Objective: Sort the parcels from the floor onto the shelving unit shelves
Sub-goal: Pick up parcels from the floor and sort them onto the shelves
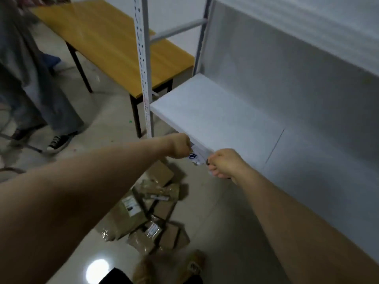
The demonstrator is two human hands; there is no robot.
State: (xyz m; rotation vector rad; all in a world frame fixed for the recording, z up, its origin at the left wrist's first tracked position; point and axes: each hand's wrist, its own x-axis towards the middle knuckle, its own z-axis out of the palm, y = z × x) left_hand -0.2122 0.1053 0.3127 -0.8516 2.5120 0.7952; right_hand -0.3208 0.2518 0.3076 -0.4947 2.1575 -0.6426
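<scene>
A white parcel (pixel 195 156) with a blue mark hangs at the front edge of the white shelf (pixel 215 111) of the shelving unit. My left hand (pixel 178 145) grips its left end and my right hand (pixel 224 163) grips its right end; most of the parcel is hidden behind my fingers and blurred. On the floor below lies a heap of several brown parcels (pixel 147 214), some with white labels. The shelf's surface shows nothing on it.
The unit's perforated white upright (pixel 143 64) stands at the shelf's left corner. A yellow-topped table (pixel 114 44) with black legs is behind it. Another person's legs and sneakers (pixel 57 142) stand at the left. My own feet (pixel 170 267) are near the heap.
</scene>
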